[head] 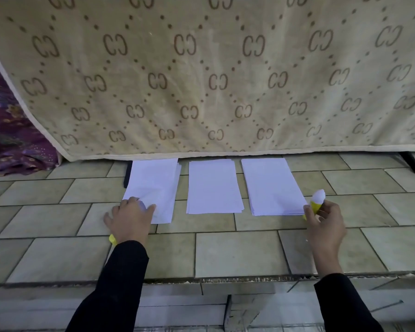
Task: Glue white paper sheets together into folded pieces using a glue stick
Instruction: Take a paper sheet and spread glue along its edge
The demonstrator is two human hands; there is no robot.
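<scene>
Head view: right hand (326, 224) holds glue stick (317, 202), tip pointing away.

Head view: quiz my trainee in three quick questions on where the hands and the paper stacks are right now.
1. Multiple choice: the left hand rests on which paper stack? A) left B) middle C) right
2. True or false: the right hand holds a yellow glue stick by the near corner of the right stack.
3. Fill in: beside the left wrist, a small ____ object lies on the tiled floor.
Key: 1 A, the left stack. 2 true. 3 yellow.
</scene>
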